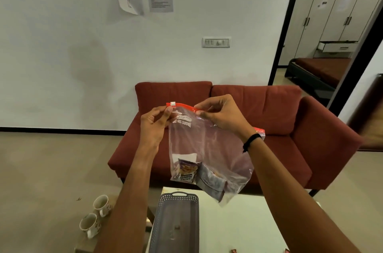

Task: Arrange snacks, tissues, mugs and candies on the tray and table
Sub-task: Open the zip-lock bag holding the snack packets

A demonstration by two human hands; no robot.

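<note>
Hands first: we hold a clear zip bag [207, 145] up over the white table [238, 228], in front of the red sofa [238, 107]. Our left hand [155, 122] pinches the bag's top edge just below the white slider [173, 104]; our right hand [219, 116] pinches the red zip strip [186, 106] further along. Snack packets [190, 172] sit in the bag's bottom. Below it, the grey tray [176, 221] lies on the table. Two mugs [95, 215] stand to the left.
</note>
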